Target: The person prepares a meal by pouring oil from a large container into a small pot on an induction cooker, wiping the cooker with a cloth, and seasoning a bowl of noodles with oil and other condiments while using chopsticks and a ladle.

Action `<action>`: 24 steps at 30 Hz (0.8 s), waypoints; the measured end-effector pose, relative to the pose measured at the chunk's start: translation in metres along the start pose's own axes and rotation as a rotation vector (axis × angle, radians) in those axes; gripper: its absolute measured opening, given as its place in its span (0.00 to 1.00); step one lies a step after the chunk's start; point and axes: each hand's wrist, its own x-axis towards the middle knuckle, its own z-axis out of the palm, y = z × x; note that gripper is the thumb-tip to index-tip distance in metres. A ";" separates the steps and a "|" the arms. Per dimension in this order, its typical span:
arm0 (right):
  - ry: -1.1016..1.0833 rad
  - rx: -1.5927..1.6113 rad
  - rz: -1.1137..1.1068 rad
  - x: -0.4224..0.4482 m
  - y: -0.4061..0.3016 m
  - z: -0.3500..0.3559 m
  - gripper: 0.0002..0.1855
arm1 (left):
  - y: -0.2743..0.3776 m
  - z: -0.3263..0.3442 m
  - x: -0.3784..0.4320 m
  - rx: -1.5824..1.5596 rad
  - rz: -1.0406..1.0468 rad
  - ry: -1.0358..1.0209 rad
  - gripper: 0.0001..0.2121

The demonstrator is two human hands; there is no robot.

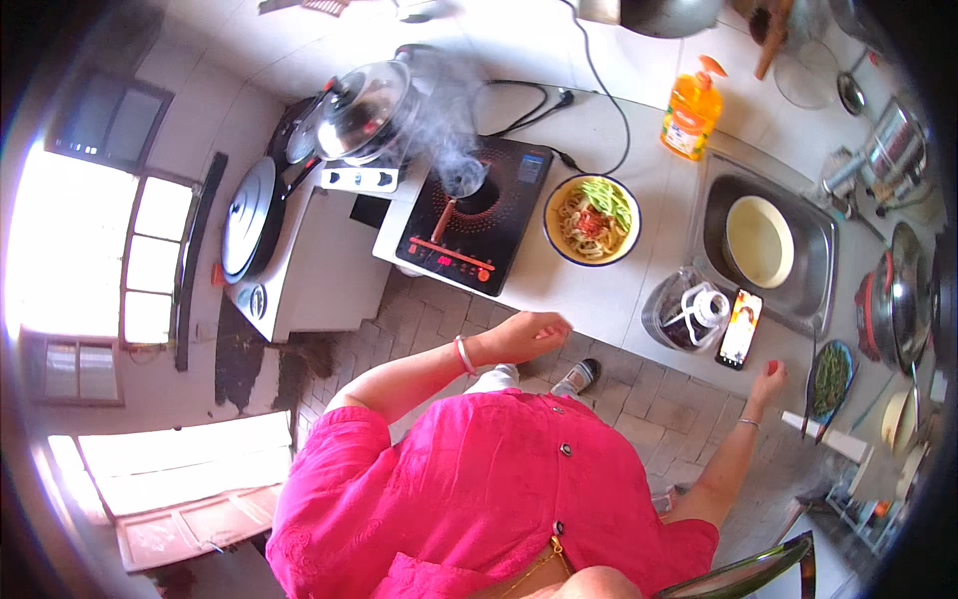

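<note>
My left hand (525,335) hangs over the counter's front edge, fingers curled, with nothing visible in it. Beyond it, a small metal ladle or pan (464,178) with a brown handle smokes or steams on a lit black induction cooktop (509,217). To its right stands an enamel bowl (555,238) of noodles (580,213), topped with green shreds (605,196) and a red seasoning. My right hand (769,380) is near the counter edge, just right of a smartphone (741,329). Its fingers are bent and partly hidden; a red spot shows at them.
Left of the phone is a clear plastic jug (677,311) with dark contents. A cream basin (760,239) sits in the steel sink (812,292), near an orange pump bottle (690,112). A lidded pot (367,112) stands back left. Right, chopsticks flank a dish of greens (831,378). Power cords cross the counter.
</note>
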 end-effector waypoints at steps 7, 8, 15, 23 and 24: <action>0.088 -0.145 0.009 0.013 -0.028 0.002 0.18 | -0.086 -0.027 -0.086 -0.509 -0.249 0.198 0.13; 0.134 -0.163 0.060 0.008 -0.028 -0.004 0.19 | -0.086 -0.038 -0.097 -0.476 -0.344 0.242 0.13; 0.237 0.534 0.430 -0.119 -0.059 -0.052 0.18 | -0.204 -0.084 -0.137 -0.614 -0.371 0.457 0.10; 0.048 0.301 0.247 -0.272 -0.196 -0.027 0.20 | -0.294 -0.188 -0.118 -0.690 -0.181 1.148 0.17; 0.156 -0.145 -0.472 -0.279 -0.181 -0.012 0.20 | -0.293 -0.204 -0.114 -0.782 -0.193 1.143 0.19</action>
